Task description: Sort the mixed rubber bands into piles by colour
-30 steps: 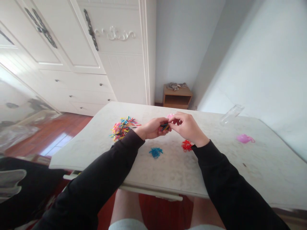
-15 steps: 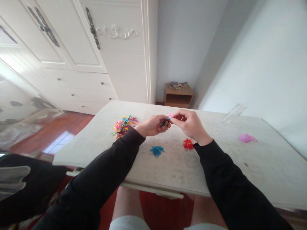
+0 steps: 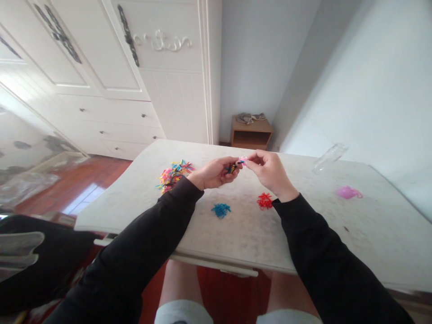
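My left hand (image 3: 214, 172) is closed around a small bunch of coloured rubber bands (image 3: 231, 169) above the middle of the white table (image 3: 236, 225). My right hand (image 3: 268, 172) pinches something small at the tip of that bunch; its fingers are pressed together beside a small pink heap (image 3: 242, 159). A mixed pile of coloured bands (image 3: 173, 174) lies left of my left hand. A blue heap (image 3: 220, 209) and a red heap (image 3: 264, 201) lie on the table nearer me, under my wrists.
A clear plastic bottle (image 3: 328, 157) lies on its side at the table's far right. A pink lid (image 3: 348, 192) rests right of it. White wardrobes stand behind on the left, and a small wooden nightstand (image 3: 250, 132) stands against the far wall.
Both hands have risen slightly and drifted a little farther from me. My right hand's fingers have drawn into a tighter pinch at the bunch's tip.
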Action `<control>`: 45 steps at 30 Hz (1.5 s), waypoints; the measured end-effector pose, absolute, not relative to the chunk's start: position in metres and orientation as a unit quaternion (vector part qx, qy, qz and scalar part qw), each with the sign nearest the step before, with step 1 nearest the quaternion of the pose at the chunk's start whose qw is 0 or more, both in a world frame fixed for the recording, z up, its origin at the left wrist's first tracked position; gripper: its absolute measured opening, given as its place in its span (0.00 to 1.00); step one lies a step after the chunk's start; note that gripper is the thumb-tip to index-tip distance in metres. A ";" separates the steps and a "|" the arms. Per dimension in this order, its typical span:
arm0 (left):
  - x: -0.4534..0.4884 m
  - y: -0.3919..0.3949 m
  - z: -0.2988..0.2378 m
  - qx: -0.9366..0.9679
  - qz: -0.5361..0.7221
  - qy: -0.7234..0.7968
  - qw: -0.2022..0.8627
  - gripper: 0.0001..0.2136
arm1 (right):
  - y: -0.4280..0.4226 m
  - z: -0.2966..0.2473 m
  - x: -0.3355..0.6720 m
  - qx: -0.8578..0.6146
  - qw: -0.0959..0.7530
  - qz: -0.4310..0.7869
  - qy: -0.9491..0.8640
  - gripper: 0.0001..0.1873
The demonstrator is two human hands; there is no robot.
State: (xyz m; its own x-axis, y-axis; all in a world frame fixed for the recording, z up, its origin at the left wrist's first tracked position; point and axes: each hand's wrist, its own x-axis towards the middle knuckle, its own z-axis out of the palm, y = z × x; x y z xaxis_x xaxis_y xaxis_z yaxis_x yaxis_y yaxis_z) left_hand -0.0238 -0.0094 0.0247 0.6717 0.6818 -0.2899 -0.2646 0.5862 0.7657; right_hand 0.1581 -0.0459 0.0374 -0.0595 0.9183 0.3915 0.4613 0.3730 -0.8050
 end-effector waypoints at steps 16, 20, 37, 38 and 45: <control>-0.037 -0.003 0.020 0.516 0.298 0.309 0.741 0.11 | -0.038 0.028 0.156 -0.477 0.482 0.354 -0.644 0.10; -0.040 -0.004 0.025 0.566 0.304 0.348 0.682 0.09 | -0.040 0.031 0.155 -0.482 0.510 0.380 -0.602 0.09; -0.065 0.006 0.027 0.746 0.276 0.450 0.406 0.09 | -0.058 0.040 0.150 -0.381 0.320 0.433 -0.752 0.08; -0.062 0.004 0.027 0.718 0.298 0.443 0.447 0.12 | -0.060 0.041 0.149 -0.373 0.296 0.442 -0.760 0.07; -0.054 -0.002 0.025 0.578 0.304 0.344 0.675 0.30 | -0.070 0.030 0.130 -0.330 0.179 0.407 -0.833 0.03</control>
